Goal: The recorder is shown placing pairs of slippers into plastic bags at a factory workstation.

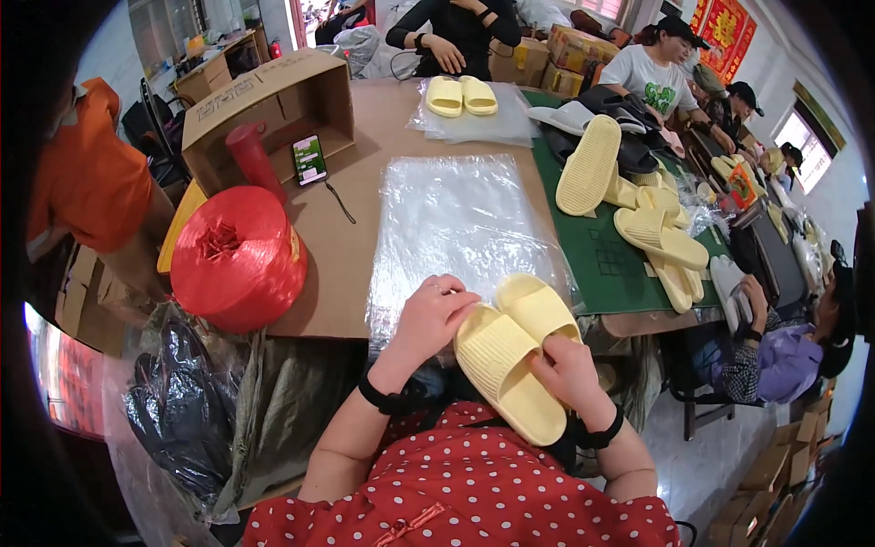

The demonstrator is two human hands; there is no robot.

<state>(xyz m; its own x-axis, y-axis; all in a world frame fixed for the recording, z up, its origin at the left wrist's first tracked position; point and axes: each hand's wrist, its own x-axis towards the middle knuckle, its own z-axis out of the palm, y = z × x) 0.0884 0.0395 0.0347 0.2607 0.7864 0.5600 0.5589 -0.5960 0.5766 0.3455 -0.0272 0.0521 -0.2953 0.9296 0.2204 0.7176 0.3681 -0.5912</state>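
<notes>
A pair of pale yellow slide slippers (499, 350) is held over the table's near edge, one overlapping the other. My left hand (427, 317) is closed at the toe end of the nearer slipper, its fingertips against the rim. My right hand (567, 372) grips the pair at the strap openings, some fingers hidden between the slippers. Just beyond lies a stack of clear plastic bags (460, 214), flat on the brown tabletop.
At left stand a red twine roll (239, 260), a red cup (257, 157), a phone (309, 159) and an open carton (273, 91). Loose yellow slippers (661, 239) pile up on the green mat (606, 273). Another pair (461, 96) sits at the far side. Several people work around.
</notes>
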